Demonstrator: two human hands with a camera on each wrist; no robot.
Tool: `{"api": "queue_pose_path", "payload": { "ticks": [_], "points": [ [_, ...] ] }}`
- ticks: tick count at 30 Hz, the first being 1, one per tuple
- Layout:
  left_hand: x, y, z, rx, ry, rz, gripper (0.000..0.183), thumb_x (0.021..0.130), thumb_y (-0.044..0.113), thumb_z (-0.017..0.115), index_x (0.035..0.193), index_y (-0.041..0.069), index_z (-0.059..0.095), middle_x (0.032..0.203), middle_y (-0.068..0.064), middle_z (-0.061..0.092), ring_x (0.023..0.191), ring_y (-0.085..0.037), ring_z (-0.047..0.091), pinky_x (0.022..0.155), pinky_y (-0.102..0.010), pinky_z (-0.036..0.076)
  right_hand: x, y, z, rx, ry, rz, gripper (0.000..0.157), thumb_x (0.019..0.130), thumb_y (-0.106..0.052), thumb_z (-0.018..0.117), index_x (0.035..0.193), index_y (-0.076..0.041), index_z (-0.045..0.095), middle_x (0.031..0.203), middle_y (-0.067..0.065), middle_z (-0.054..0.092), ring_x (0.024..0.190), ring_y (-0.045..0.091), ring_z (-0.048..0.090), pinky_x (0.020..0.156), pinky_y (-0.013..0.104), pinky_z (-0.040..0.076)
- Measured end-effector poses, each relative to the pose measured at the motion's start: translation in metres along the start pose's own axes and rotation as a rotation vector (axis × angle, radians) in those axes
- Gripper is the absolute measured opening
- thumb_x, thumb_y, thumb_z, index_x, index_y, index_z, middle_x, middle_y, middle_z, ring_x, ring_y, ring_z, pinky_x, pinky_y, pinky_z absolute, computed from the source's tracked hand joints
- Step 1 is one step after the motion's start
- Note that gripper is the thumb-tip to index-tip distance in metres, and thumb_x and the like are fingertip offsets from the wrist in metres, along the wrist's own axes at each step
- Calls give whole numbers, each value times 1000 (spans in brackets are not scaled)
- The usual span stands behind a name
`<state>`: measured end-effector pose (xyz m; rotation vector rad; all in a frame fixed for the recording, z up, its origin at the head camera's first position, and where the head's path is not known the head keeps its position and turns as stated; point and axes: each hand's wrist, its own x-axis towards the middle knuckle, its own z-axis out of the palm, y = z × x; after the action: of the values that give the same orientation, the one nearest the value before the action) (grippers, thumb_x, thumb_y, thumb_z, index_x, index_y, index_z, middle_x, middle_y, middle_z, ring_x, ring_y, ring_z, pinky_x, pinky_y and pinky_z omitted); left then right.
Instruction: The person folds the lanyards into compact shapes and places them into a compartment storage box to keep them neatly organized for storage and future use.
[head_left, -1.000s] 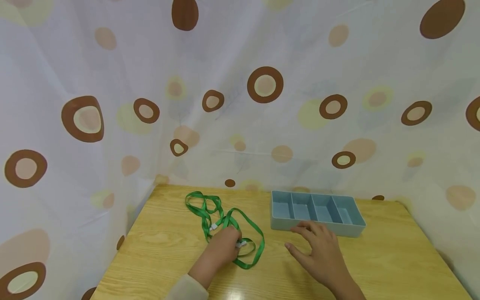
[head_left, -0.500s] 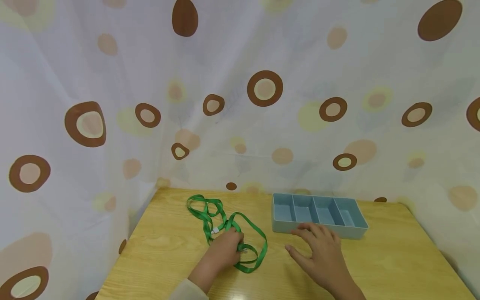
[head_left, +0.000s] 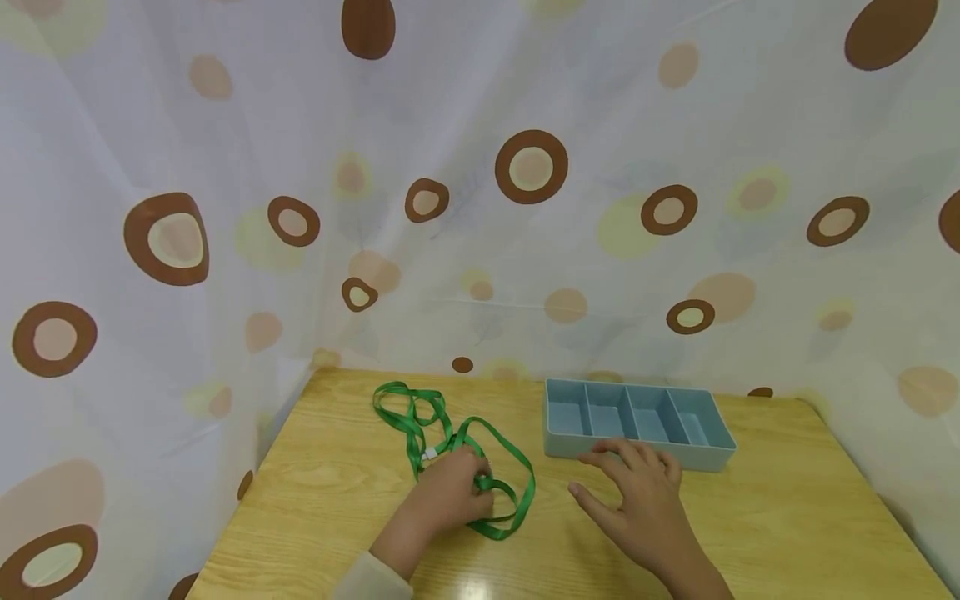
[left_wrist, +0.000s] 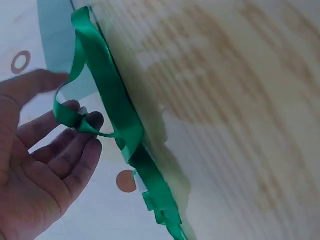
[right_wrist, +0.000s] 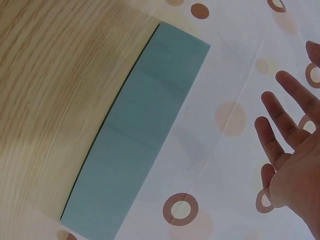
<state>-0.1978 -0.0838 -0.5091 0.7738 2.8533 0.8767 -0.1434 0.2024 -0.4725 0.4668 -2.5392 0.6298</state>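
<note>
A green lanyard lies in tangled loops on the left half of the table. Over its near part is my left hand, with thumb and fingertips apart and a ribbon loop between them. The left wrist view shows the green ribbon crossing the left fingertips, and a small white piece showing there. A white buckle sits farther up the lanyard. My right hand holds nothing, its fingers spread just before a blue-grey divided tray.
The tray's compartments stand in one row near the back of the wooden table. A white curtain with brown and beige spots hangs behind the table and along both sides.
My left thumb and fingers have spread apart at the lanyard, and its near loop has shifted slightly right. The right hand stays in nearly the same place and pose.
</note>
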Motion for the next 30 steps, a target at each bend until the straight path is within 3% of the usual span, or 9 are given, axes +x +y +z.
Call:
{"api": "queue_pose_path", "payload": {
  "ticks": [4,8,15,22,27,30],
  "points": [
    [0,7,-7,4,49,49,37,101,32,72,123,2,77,119,-8,70,104,-22,71,85,-31,63,2,-1,0,1,5,0,30,83,-37,92,107,-26,80,120,1,71,113,30,58,96,65,31],
    [2,10,-11,-50,102,101,26,107,18,65,125,3,75,119,-7,69,104,-19,69,87,-27,61,3,-1,3,-18,16,-8,29,82,-38,92,106,-25,80,119,2,72,114,32,59,98,67,30],
    [4,15,-18,-62,234,219,22,104,2,64,122,8,75,117,-2,70,92,-8,64,78,-22,59,7,0,15,-21,21,-29,29,84,-39,91,106,-24,81,118,1,72,114,31,59,101,68,29],
    [1,29,-25,-68,262,246,25,103,-1,65,123,10,76,121,-2,71,106,-17,70,87,-26,61,9,-8,20,35,-6,-16,26,88,-33,88,111,-25,80,122,1,72,117,31,60,102,68,30],
    [0,38,-26,-47,325,325,22,99,0,70,115,12,81,112,1,77,103,-16,71,88,-25,60,12,-20,18,55,-56,-58,24,95,-25,82,119,-24,78,125,0,70,118,30,61,103,68,34],
    [0,43,-26,-68,319,345,20,100,2,70,113,12,82,112,2,79,100,-14,69,86,-23,59,14,-26,18,64,-56,-75,27,96,-22,82,122,-22,77,125,1,71,117,30,62,103,67,36]
  ]
}}
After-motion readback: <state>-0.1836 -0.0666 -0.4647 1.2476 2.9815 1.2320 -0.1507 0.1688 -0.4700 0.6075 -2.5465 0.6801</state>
